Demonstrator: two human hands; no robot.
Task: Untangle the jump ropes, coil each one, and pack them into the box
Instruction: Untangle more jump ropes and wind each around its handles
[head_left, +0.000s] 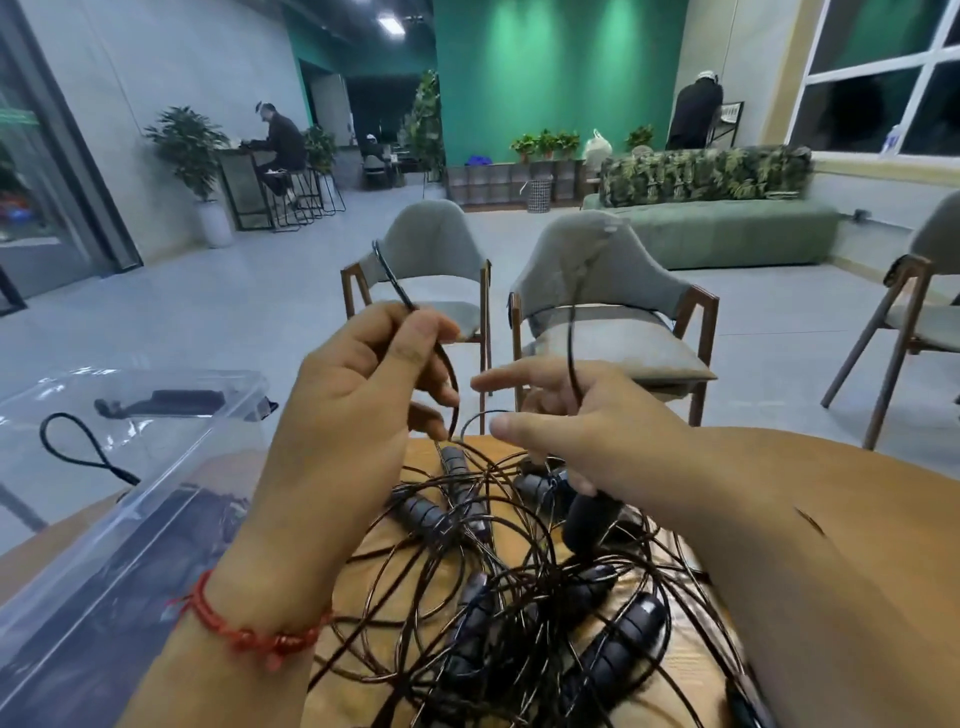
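Note:
A tangled heap of thin dark jump ropes (498, 587) with several black handles lies on the wooden table (363, 691) below my hands. My left hand (363, 384) is raised above the heap and pinches a strand of rope (395, 283) between thumb and fingers; the strand sticks up past the hand and curves down to the pile. My right hand (576, 421) grips a black handle (589, 522), whose cord (571, 338) rises up from the fist; its index finger and thumb point left. A clear plastic box (93, 519) stands on the left, with a black handle and a looped cord inside.
Two grey chairs with wooden frames (613, 317) stand just beyond the table's far edge, and a third is at the far right. Behind them are a green sofa, potted plants and people at desks far back.

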